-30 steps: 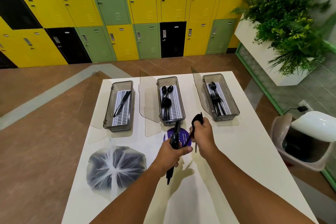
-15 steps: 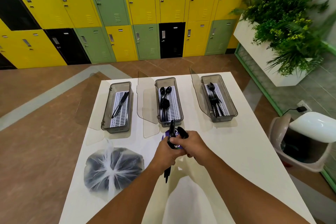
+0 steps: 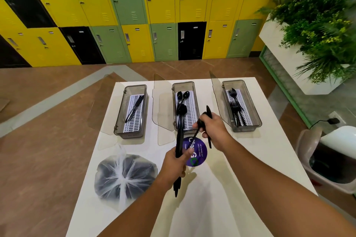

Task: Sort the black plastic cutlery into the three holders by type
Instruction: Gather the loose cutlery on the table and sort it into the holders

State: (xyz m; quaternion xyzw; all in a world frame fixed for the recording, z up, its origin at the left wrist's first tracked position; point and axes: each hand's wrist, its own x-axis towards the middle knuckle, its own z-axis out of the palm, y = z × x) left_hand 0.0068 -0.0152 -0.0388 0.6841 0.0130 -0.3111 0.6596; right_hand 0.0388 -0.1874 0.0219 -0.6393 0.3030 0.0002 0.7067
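Note:
Three grey holders with open lids stand in a row on the white table (image 3: 240, 169). The left holder (image 3: 133, 131) has a knife, the middle holder (image 3: 174, 100) has spoons, the right holder (image 3: 256, 117) has forks. My left hand (image 3: 176, 165) grips a bundle of black cutlery (image 3: 179, 140) upright in front of the middle holder. My right hand (image 3: 213, 127) grips two black pieces (image 3: 209, 113) just right of the middle holder's near end; one looks like a spoon, the other I cannot identify.
A tied translucent bag (image 3: 125, 176) of black cutlery lies at the table's near left. A purple round sticker (image 3: 198, 154) sits between my hands. A bin with a white lid (image 3: 331, 156) stands right of the table. Lockers line the back wall.
My right hand went to the bundle in my left hand, then drew away up and to the right with black pieces in its grip. The left hand stayed nearly still.

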